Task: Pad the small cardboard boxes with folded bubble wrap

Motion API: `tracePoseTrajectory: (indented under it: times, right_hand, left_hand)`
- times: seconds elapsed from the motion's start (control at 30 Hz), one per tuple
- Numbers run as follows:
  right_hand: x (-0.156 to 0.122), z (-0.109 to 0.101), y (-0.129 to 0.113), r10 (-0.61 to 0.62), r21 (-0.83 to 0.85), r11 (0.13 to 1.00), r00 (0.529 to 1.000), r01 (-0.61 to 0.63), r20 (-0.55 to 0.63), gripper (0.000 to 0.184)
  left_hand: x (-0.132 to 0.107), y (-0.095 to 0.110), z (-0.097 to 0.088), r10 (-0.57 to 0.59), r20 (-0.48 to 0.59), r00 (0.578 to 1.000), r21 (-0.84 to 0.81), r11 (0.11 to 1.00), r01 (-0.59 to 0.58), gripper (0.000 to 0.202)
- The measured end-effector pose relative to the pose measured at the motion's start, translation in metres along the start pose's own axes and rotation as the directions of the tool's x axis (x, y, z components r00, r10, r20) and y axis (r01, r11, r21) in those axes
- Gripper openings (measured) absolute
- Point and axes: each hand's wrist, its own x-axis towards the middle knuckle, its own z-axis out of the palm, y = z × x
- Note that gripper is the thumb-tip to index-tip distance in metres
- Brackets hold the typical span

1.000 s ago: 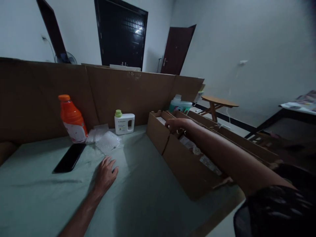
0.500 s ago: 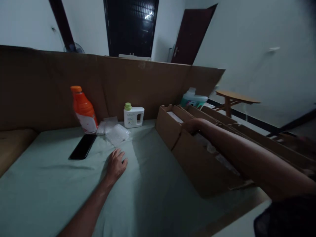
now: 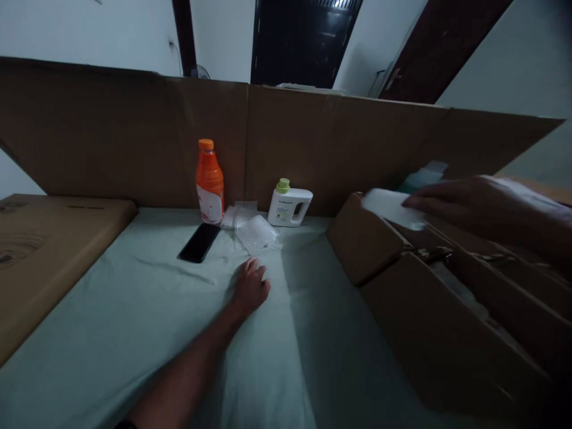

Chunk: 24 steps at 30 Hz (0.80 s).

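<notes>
My right hand (image 3: 442, 199) grips a white, flat, box-like item (image 3: 393, 207), blurred by motion, above the open cardboard boxes (image 3: 420, 322) on the right. White and clear wrapped contents show inside the nearer box. On the pale green cloth, my left hand (image 3: 251, 287) lies with fingers loosely apart and nothing in them. Just beyond its fingertips are clear bubble wrap bags (image 3: 255, 231). A black phone (image 3: 199, 242) lies to their left. Behind stand an orange bottle (image 3: 209, 185) with a white label and a white jug (image 3: 290, 205) with a green cap.
A cardboard wall (image 3: 290, 131) runs along the back of the cloth-covered surface (image 3: 147, 339). At the left lies a closed cardboard box (image 3: 53, 238). A teal bottle (image 3: 424, 174) is partly hidden behind my right hand and the boxes.
My right hand has come up out of the cardboard box with the white item in it. The view has turned left, showing more of the left box. My left hand stays on the cloth.
</notes>
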Motion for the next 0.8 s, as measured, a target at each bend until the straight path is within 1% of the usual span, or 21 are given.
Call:
tracePoseTrajectory:
  times: [0.03,0.07,0.1,0.13,0.17,0.2,0.23,0.3,0.33,0.37,0.4,0.43,0.47,0.5,0.57,0.6,0.63,0.7,0.73,0.8]
  right_hand:
    - [0.0,-0.002,-0.022,-0.101,-0.041,0.994,0.989,0.106,0.109,0.025]
    - [-0.001,0.002,-0.046,-0.214,-0.05,0.973,0.957,0.227,0.196,0.02]
    - [-0.002,0.013,-0.07,-0.301,-0.01,0.95,0.925,0.311,0.231,0.02]
    - [-0.002,0.029,-0.093,-0.409,0.029,0.909,0.878,0.416,0.248,0.024]
    - [-0.002,0.049,-0.114,-0.481,0.032,0.871,0.835,0.491,0.268,0.027]
    - [-0.002,0.072,-0.132,-0.5,0.025,0.855,0.811,0.518,0.304,0.032]
    - [0.0,0.094,-0.145,-0.488,0.016,0.856,0.797,0.517,0.355,0.035]
    - [0.004,0.133,-0.159,-0.434,0.003,0.872,0.769,0.49,0.469,0.04]
    - [0.006,0.145,-0.16,-0.411,-0.001,0.878,0.756,0.478,0.51,0.04]
    - [0.007,0.151,-0.158,-0.396,-0.003,0.882,0.745,0.471,0.537,0.04]
    - [0.007,0.151,-0.152,-0.386,-0.009,0.884,0.74,0.467,0.551,0.038]
    - [0.006,0.145,-0.144,-0.375,-0.016,0.887,0.74,0.462,0.558,0.035]
    - [0.003,0.134,-0.133,-0.365,-0.019,0.891,0.74,0.454,0.564,0.033]
    - [0.0,0.118,-0.119,-0.361,-0.014,0.895,0.742,0.446,0.564,0.03]
    - [-0.009,0.077,-0.087,-0.358,0.019,0.91,0.762,0.414,0.539,0.026]
    - [-0.014,0.054,-0.069,-0.343,0.035,0.924,0.787,0.38,0.513,0.025]
    - [-0.019,0.032,-0.05,-0.3,0.04,0.947,0.828,0.32,0.474,0.024]
    - [-0.032,-0.009,-0.007,-0.133,0.005,0.99,0.916,0.142,0.379,0.022]
    - [-0.04,-0.027,0.015,-0.034,-0.023,0.999,0.943,0.044,0.33,0.02]
    - [-0.063,-0.055,0.058,0.127,-0.067,0.991,0.966,-0.115,0.225,0.014]
  left_hand:
    - [0.0,0.0,0.0,-0.003,0.0,1.0,-0.004,1.0,0.003,0.025]
    - [0.0,0.0,0.0,-0.006,0.0,1.0,-0.006,1.0,0.006,0.025]
    - [0.0,0.0,0.0,-0.007,-0.002,1.0,-0.009,1.0,0.007,0.024]
    - [0.0,0.0,0.0,-0.004,-0.003,1.0,-0.01,1.0,0.004,0.024]
    - [0.0,0.0,0.0,0.001,-0.004,1.0,-0.011,1.0,-0.001,0.023]
    - [0.0,0.0,0.0,0.007,-0.007,1.0,-0.01,1.0,-0.007,0.022]
    - [0.0,0.0,0.0,0.013,-0.009,1.0,-0.009,1.0,-0.013,0.022]
    - [0.0,-0.001,0.001,0.02,-0.016,1.0,-0.003,1.0,-0.02,0.022]
    - [0.001,-0.002,0.001,0.02,-0.02,1.0,0.001,1.0,-0.02,0.023]
    - [0.002,-0.003,0.002,0.019,-0.024,1.0,0.004,1.0,-0.019,0.024]
    - [0.002,-0.004,0.003,0.019,-0.027,0.999,0.006,1.0,-0.019,0.025]
    - [0.003,-0.004,0.004,0.019,-0.029,0.999,0.007,1.0,-0.019,0.025]
    - [0.003,-0.004,0.004,0.019,-0.03,0.999,0.005,1.0,-0.019,0.024]
    - [0.002,-0.004,0.004,0.021,-0.03,0.999,0.002,1.0,-0.021,0.024]
    - [-0.002,-0.004,0.003,0.033,-0.029,0.999,-0.01,0.999,-0.033,0.024]
    - [-0.004,-0.004,0.002,0.042,-0.028,0.999,-0.018,0.999,-0.042,0.024]
    - [-0.007,-0.005,0.002,0.056,-0.028,0.998,-0.027,0.998,-0.057,0.026]
    - [-0.008,-0.009,0.004,0.089,-0.031,0.996,-0.045,0.995,-0.091,0.029]
    - [-0.008,-0.012,0.006,0.101,-0.037,0.994,-0.043,0.994,-0.103,0.031]
    - [-0.005,-0.018,0.01,0.133,-0.046,0.99,0.008,0.991,-0.133,0.036]
